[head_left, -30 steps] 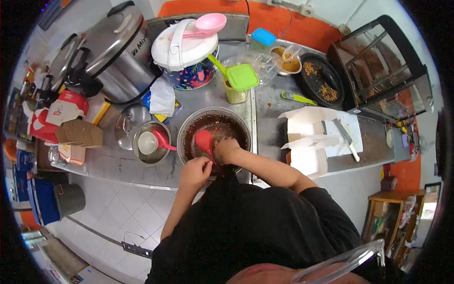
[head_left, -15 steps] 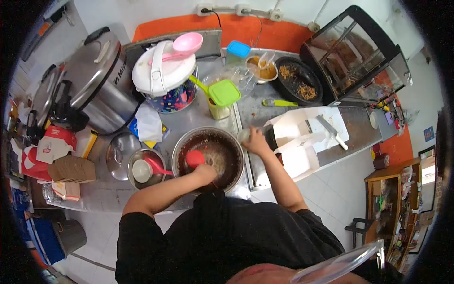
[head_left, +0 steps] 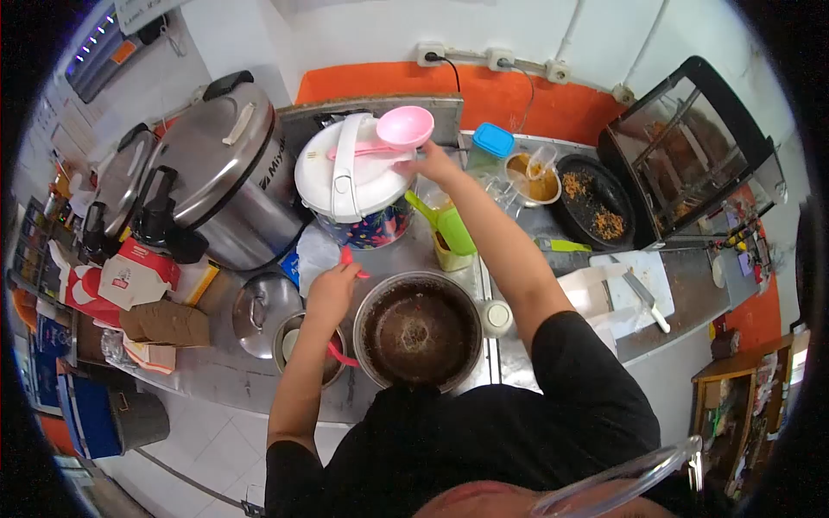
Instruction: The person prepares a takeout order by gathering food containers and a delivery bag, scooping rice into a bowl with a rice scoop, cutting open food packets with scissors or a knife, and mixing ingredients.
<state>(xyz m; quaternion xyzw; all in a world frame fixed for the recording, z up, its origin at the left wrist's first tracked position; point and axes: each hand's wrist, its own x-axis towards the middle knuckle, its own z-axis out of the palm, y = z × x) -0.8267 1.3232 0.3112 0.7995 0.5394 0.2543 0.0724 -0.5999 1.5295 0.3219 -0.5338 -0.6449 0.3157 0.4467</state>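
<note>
My left hand (head_left: pixel 332 289) is closed on a red ladle (head_left: pixel 349 257), of which only a tip shows above my fingers. The hand hovers between a small steel bowl (head_left: pixel 298 373) and a large steel bowl (head_left: pixel 420 332) smeared with dark brown residue. My right hand (head_left: pixel 432 161) is stretched far back to the edge of a white rice-cooker lid (head_left: pixel 345 177), right beside the bowl of a pink ladle (head_left: pixel 404 127) lying on it. Whether its fingers grip anything is hidden.
A big silver cooker (head_left: pixel 216 173) stands back left, with a loose steel lid (head_left: pixel 259 312) in front. A green-lidded tub (head_left: pixel 451 229), blue-lidded tub (head_left: pixel 493 141), black pan of fried bits (head_left: pixel 591 203), glass case (head_left: pixel 691 147), small white cup (head_left: pixel 498 317) and knife (head_left: pixel 643 298) lie right.
My left hand lifted the red ladle out of the large bowl and moved left. My right hand left the white cup by the box and reached back to the rice cooker.
</note>
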